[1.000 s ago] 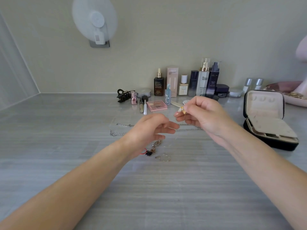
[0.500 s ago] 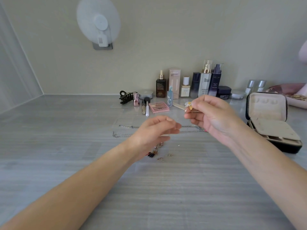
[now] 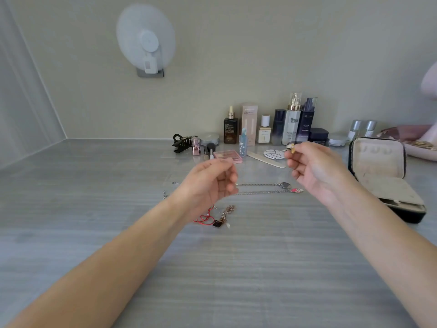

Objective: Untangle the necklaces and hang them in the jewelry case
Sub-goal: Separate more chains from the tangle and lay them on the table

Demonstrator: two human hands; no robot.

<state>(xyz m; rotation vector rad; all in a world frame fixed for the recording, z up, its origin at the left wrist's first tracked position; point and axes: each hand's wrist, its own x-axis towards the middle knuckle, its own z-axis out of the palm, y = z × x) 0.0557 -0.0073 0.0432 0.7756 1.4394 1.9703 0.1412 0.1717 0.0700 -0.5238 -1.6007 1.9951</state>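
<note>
Right hand [image 3: 315,172] pinches pendant [image 3: 291,148] near open case [image 3: 378,162]

The counter [image 3: 99,233] looks smooth, grey-grained, softly sheened. The necklaces [image 3: 260,192] are shiny metal chain; the jewelry case [image 3: 378,162] has matt cream lining.

Pendant necklace [image 3: 292,149] held aloft; silver necklaces [image 3: 260,185] straight, parallel; jewelry case [image 3: 378,162] open.

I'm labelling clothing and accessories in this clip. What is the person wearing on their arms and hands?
Nothing that shows. Both arms are bare, with no sleeves in view. Neither the left hand nor the right hand has a glove, and neither wrist has a watch or bracelet. No ring is plainly visible, though the fingers are slightly blurred.
</note>
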